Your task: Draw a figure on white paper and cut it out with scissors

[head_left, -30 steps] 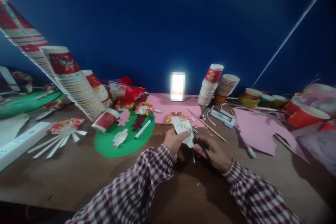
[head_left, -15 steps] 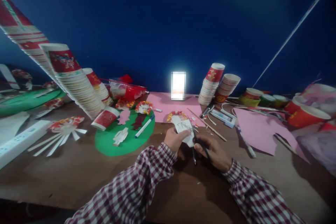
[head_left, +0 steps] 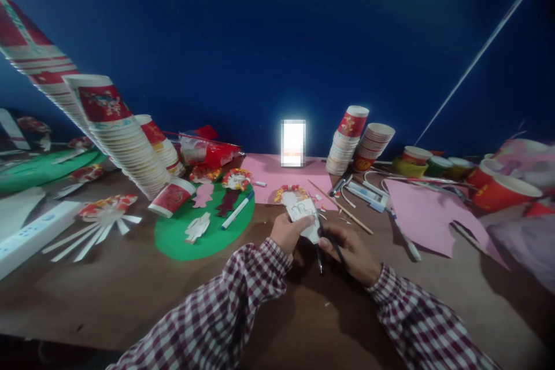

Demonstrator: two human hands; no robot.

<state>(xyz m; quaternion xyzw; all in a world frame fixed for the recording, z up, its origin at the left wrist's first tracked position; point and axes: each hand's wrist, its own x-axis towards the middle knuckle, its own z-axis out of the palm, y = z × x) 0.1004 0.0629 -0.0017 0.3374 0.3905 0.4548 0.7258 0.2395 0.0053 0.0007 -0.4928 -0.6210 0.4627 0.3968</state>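
Note:
My left hand (head_left: pixel 288 233) is closed on a small white paper piece (head_left: pixel 303 212) with drawn outlines, holding it just above the brown table (head_left: pixel 108 289). My right hand (head_left: pixel 353 250) grips a dark pen (head_left: pixel 333 243) whose tip rests at the paper's right edge. A second dark pen (head_left: pixel 319 260) lies on the table between my hands. A paper figure with a red and yellow crown (head_left: pixel 291 192) lies just beyond the white piece.
A green paper disc (head_left: pixel 208 237) carries cut-out figures and a white marker (head_left: pixel 236 211). Tall stacks of red-printed paper cups (head_left: pixel 121 139) lean at the left, shorter stacks (head_left: pixel 353 139) behind. Pink sheets (head_left: pixel 427 214), sticks, bowls (head_left: pixel 503 191) and a bright screen (head_left: pixel 293 143) crowd the far side.
The view has shifted slightly. My hands stay in nearly the same place, the pen still at the white paper.

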